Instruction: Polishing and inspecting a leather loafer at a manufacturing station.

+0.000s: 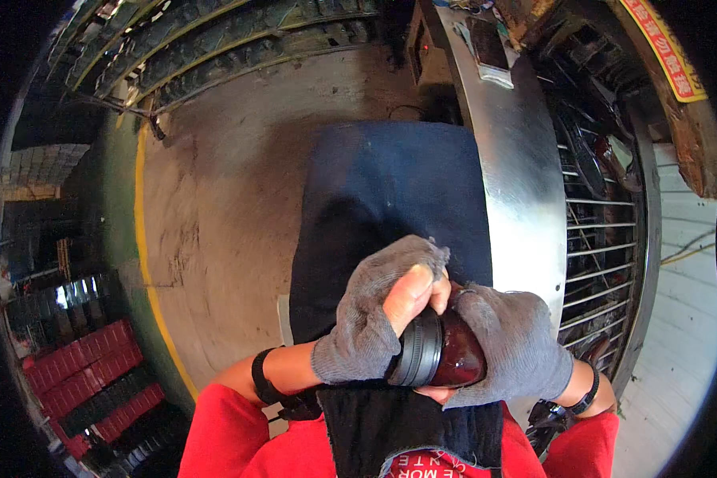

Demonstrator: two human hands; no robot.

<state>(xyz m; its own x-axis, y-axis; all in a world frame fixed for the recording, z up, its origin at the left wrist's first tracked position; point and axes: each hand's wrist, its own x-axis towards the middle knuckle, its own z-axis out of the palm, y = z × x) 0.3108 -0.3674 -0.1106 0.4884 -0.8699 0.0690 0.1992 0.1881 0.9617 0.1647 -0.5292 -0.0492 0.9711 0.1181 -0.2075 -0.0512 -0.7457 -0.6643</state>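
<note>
A glossy dark red shoe [460, 350] with a black ridged sole [419, 350] is held up in front of my chest, its rounded end toward me. My right hand [518, 344], in a grey knitted glove, wraps round the shoe from the right. In a like glove with bare fingertips, my left hand [390, 307] is closed at the shoe's far left side, thumb bent over the sole. Whether a small thing is pinched in those fingers is hidden. Below both hands lies a dark blue apron [394, 199] over my lap.
To my right runs a metal-topped bench [526, 183] with a phone-like dark slab [487, 44] at its far end. Beyond it, a barred rack [597, 251] holds dark shoes. Shelves [215, 48] stand far left; dark red racks [84, 370] are at the left. A yellow line [146, 231] crosses the floor.
</note>
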